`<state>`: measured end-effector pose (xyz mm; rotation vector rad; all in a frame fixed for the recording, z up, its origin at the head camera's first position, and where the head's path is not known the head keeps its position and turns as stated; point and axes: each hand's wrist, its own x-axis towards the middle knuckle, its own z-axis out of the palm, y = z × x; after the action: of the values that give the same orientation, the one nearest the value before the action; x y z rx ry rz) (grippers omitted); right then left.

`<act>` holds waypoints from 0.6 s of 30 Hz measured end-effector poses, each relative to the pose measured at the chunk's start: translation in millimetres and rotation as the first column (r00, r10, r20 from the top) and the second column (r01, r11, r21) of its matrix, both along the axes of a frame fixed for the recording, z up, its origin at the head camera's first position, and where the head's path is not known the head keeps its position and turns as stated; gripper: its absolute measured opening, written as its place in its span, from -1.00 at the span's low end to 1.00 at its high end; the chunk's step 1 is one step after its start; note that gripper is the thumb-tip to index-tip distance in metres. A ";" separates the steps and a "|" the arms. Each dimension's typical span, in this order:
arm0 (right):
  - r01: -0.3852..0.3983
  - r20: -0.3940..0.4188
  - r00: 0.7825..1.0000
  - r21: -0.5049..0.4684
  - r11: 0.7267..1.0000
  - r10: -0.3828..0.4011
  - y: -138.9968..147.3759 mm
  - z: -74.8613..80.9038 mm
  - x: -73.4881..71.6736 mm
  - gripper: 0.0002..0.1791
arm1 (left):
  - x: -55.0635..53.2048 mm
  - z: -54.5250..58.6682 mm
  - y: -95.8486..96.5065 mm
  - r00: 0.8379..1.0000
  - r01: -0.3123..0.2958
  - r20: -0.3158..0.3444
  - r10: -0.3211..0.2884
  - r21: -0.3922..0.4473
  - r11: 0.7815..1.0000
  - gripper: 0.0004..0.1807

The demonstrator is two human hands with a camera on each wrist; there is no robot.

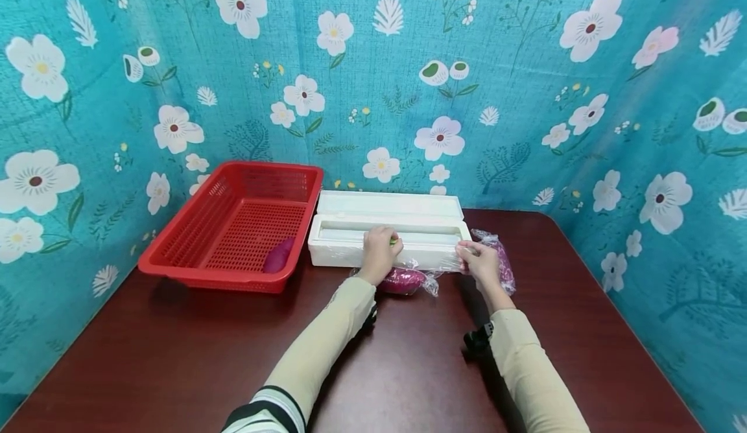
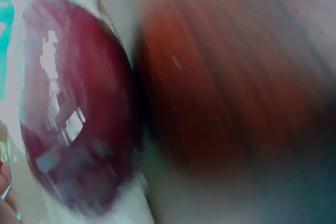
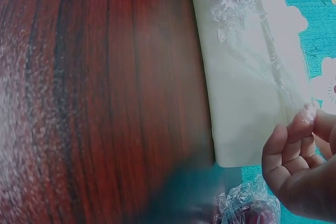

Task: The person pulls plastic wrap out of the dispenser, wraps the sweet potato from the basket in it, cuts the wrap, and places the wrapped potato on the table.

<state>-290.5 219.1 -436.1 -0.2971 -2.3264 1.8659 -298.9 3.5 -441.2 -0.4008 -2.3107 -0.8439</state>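
A white cling film dispenser box (image 1: 357,255) lies on the table with its lid raised behind it and a film roll (image 1: 344,234) inside. Over its front edge, my left hand (image 1: 379,251) curls its fingers round a small green slider (image 1: 393,241). At the box's right end my right hand (image 1: 481,264) pinches the clear cling film (image 3: 283,95) between thumb and fingertips. Film drapes down the box front to a purple sweet potato (image 1: 404,281), which lies against the box below my left hand. That sweet potato (image 2: 79,103) looks glossy under film in the left wrist view.
A red plastic basket (image 1: 233,276) stands left of the box, holding one unwrapped purple sweet potato (image 1: 279,255). Another film-wrapped sweet potato (image 1: 504,268) lies right of the box, beside my right hand. A flowered curtain (image 1: 373,96) borders the dark wooden table (image 1: 408,368).
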 end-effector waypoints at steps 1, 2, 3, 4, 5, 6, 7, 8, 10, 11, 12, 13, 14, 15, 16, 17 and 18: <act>0.006 0.002 1.000 0.003 1.000 -0.006 0.2 -0.5 -0.3 -0.69 | 0.4 -0.5 -2.9 1.000 -0.003 -0.004 0.003 0.003 1.000 -0.96; 0.014 0.002 1.000 0.003 1.000 -0.014 0.1 -0.9 -0.7 -0.70 | 0.8 -0.6 -5.9 1.000 -0.003 -0.006 0.003 0.005 1.000 -0.96; 0.018 -0.002 1.000 -0.001 1.000 -0.018 0.0 -1.1 -0.9 -0.70 | 1.0 -0.8 -9.2 1.000 -0.001 -0.009 0.001 0.009 1.000 -0.96; 0.016 -0.004 1.000 -0.010 1.000 -0.016 0.1 -1.4 -1.3 -0.70 | 1.1 -0.8 -12.6 1.000 0.002 -0.014 -0.002 0.017 1.000 -0.96; 0.015 -0.005 1.000 -0.013 1.000 -0.015 0.2 -1.3 -1.5 -0.69 | 1.3 -0.7 -16.6 1.000 -0.009 -0.027 0.009 0.012 1.000 -0.95; 0.012 -0.006 1.000 -0.019 1.000 -0.012 0.1 -1.0 -1.3 -0.69 | 1.3 -1.2 -20.8 0.999 -0.026 -0.038 0.026 0.011 1.000 -0.95; 0.011 -0.005 1.000 -0.028 1.000 -0.011 0.2 -0.5 -1.1 -0.69 | 1.7 -1.6 -25.3 0.998 -0.049 -0.048 0.050 0.016 0.999 -0.94; 0.010 -0.006 1.000 -0.034 0.999 -0.010 0.3 0.0 -1.0 -0.69 | 1.9 -2.4 -29.8 0.996 -0.075 -0.055 0.076 0.021 0.997 -0.93; 0.017 -0.010 1.000 -0.048 0.999 -0.018 1.0 0.8 -0.4 -0.69 | 2.7 -3.6 -38.0 0.990 -0.120 -0.070 0.122 0.032 0.992 -0.91; 0.025 -0.015 1.000 -0.051 0.998 -0.026 1.4 1.0 -0.1 -0.70 | 3.3 -4.3 -41.8 0.987 -0.146 -0.066 0.147 0.029 0.989 -0.89; 0.027 -0.019 0.999 -0.057 0.998 -0.028 1.6 1.2 0.2 -0.70 | 4.0 -5.1 -45.0 0.985 -0.159 -0.058 0.160 0.031 0.987 -0.87; 0.029 -0.022 0.999 -0.056 0.998 -0.030 1.8 1.2 0.3 -0.70 | 4.9 -5.3 -47.5 0.985 -0.165 -0.052 0.167 0.035 0.986 -0.85; 0.023 -0.026 0.999 -0.059 0.998 -0.025 1.9 1.0 0.4 -0.69 | 5.6 -5.8 -49.7 0.983 -0.174 -0.047 0.176 0.035 0.984 -0.82; 0.022 -0.022 0.999 -0.066 0.998 -0.023 1.5 0.8 0.5 -0.70 | 6.8 -6.0 -51.7 0.982 -0.181 -0.042 0.183 0.043 0.983 -0.80; 0.015 -0.017 1.000 -0.070 0.997 -0.016 1.2 0.5 0.5 -0.69 | 7.9 -6.3 -53.5 0.980 -0.195 -0.039 0.197 0.049 0.980 -0.78; 0.010 -0.011 1.000 -0.073 0.997 -0.011 0.6 0.2 0.4 -0.68 | 9.4 -6.5 -55.3 0.977 -0.210 -0.037 0.212 0.058 0.976 -0.77; 0.005 -0.007 1.000 -0.072 0.997 -0.006 -0.1 0.0 0.4 -0.68 | 10.6 -6.5 -57.0 0.973 -0.225 -0.041 0.228 0.065 0.972 -0.77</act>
<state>-290.1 219.1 -436.1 -0.3045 -2.2547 1.9485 -288.2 -53.6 -447.7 -0.1257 -2.2286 -0.7785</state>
